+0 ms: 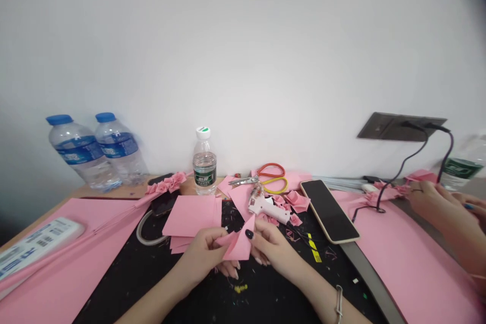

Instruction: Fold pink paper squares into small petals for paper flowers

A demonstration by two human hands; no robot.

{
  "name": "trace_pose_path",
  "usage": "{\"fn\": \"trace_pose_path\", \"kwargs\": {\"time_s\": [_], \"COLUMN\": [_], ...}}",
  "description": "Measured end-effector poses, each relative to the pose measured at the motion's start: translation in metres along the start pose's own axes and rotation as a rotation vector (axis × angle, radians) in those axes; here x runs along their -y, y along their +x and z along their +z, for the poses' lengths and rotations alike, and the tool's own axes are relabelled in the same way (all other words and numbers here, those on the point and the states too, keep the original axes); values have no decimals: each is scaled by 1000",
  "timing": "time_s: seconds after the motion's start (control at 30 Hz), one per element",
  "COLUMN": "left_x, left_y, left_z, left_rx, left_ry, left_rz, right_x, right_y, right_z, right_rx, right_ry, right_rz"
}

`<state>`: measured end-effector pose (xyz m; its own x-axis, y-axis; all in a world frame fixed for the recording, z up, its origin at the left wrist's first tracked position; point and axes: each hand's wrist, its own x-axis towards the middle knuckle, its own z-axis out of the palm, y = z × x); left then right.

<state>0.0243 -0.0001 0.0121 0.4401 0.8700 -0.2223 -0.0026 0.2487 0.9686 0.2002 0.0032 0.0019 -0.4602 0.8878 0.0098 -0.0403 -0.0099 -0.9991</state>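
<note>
A partly folded piece of pink paper (pixel 240 247) is held up between both my hands, low in the middle of the view. My left hand (pixel 208 253) grips its left side, thumb on top and fingers underneath. On the right, my right hand (pixel 270 245) pinches the edge, its dark-nailed thumb pressed on the paper. Just behind my left hand lies a stack of square pink paper sheets (pixel 192 216). A pale pink glue gun (pixel 269 209) rests beyond my right hand, among several folded pink paper flowers (pixel 298 201). Scissors (pixel 272 179) with red and yellow handles lie behind it.
A phone (pixel 329 211) lies right of the glue gun. Bottles (pixel 205 164) stand along the wall; a tape roll (pixel 150 230) and a white box (pixel 41 248) are left. Another person's hands (pixel 444 210) work at right, near cords from a wall socket (pixel 400 127).
</note>
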Motion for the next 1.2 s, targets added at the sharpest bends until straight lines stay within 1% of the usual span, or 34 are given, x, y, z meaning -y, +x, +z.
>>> {"fn": "trace_pose_path", "kwargs": {"time_s": [0.07,0.1,0.17,0.23,0.3,0.37,0.5,0.57,0.6,0.73,0.87,0.93,1.07,1.13,1.2], "left_x": [2,4,7,8,7,5,5,6,6,3,0,0,0,0,1], "left_y": [-1,-1,-2,-2,-3,-2,1,2,1,-3,-5,-3,1,3,4], "left_z": [0,0,-1,-2,-3,-6,-9,-10,-10,-7,-4,-4,-6,-7,-8], "left_rx": [24,38,61,69,44,5,-31,-68,-71,-42,-27,-50,-150,-207,-237], "left_ry": [-21,-34,-64,-85,-80,-57,-43,-56,-48,96,93,73,2,-23,-37], "left_rz": [-18,-29,-37,-10,42,79,75,77,89,116,119,117,107,104,98], "right_x": [-1,-2,-5,-8,-10,-11,-8,-7,-6,-2,0,-1,-3,-1,1], "right_y": [-2,-2,-3,-3,-3,-3,-2,-2,-3,-4,-4,-3,-2,-1,-1], "right_z": [4,5,7,6,4,1,-3,-3,-3,0,-1,-3,-6,-6,-7], "right_rx": [37,34,-16,-91,-152,-186,-172,-171,-181,-194,-258,-287,-257,-243,-243], "right_ry": [35,62,97,94,53,15,31,49,55,53,98,144,214,204,181], "right_rz": [13,14,23,26,8,-29,-80,-99,-105,-94,-129,-139,-130,-134,-159]}}
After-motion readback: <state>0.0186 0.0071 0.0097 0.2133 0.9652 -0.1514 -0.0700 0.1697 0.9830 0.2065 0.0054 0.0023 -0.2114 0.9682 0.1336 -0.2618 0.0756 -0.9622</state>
